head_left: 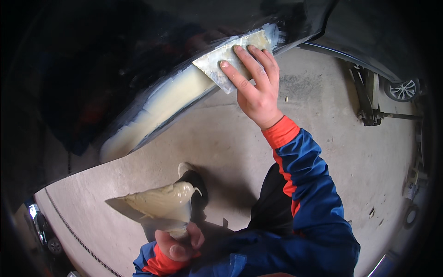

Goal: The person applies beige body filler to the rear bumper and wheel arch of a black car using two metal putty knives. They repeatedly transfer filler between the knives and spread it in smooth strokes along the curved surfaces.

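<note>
My right hand presses a flat, filler-smeared spreader against the lower edge of a dark, glossy car body panel. Its fingers lie spread over the spreader's face, and the thumb is hidden behind. From the spreader down to the left runs a long cream band of body filler, thin and streaky along its edges. Lower in view, my left hand grips a wide putty knife by its handle, blade up. A thick heap of wet filler covers the blade's upper part, apart from the panel.
Beneath lies a pale concrete floor with my shoe on it. At the right stand a dark metal lift arm and a car wheel. Another dark car is at the far left, near a dark floor line.
</note>
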The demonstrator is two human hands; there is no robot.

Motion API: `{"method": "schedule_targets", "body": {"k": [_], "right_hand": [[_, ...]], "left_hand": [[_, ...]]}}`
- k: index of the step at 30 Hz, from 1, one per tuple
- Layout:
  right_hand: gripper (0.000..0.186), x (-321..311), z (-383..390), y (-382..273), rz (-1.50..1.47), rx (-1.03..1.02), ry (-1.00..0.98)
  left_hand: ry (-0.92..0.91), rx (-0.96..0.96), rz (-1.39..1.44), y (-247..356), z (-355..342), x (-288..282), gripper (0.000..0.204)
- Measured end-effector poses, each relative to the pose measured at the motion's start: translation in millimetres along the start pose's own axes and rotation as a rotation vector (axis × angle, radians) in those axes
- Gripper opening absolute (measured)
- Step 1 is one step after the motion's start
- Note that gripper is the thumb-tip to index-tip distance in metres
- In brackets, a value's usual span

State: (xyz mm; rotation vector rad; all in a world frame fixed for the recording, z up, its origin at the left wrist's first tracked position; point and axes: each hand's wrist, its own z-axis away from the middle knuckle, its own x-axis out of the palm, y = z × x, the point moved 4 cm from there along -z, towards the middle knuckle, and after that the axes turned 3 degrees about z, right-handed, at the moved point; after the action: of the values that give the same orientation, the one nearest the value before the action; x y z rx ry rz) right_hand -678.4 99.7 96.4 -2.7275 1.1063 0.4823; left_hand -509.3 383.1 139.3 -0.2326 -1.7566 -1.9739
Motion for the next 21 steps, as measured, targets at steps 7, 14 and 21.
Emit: {"method": "schedule_targets", "body": {"k": [7, 14, 21], "right_hand": [[0.06, 13, 21, -10, -0.01, 0.009, -0.052], [0.056, 18, 48, -2, 0.016, -0.012, -0.095], [0.054, 7, 63, 5, 0.05, -0.057, -0.228]], "left_hand": [[0.036, 0.048, -0.027, 16, 3, -1, 0.087], [0.084, 0.086, -0.02, 11, 9, 1, 0.086], [0.026, 0.041, -0.011, 9, 11, 6, 0.085]]}}
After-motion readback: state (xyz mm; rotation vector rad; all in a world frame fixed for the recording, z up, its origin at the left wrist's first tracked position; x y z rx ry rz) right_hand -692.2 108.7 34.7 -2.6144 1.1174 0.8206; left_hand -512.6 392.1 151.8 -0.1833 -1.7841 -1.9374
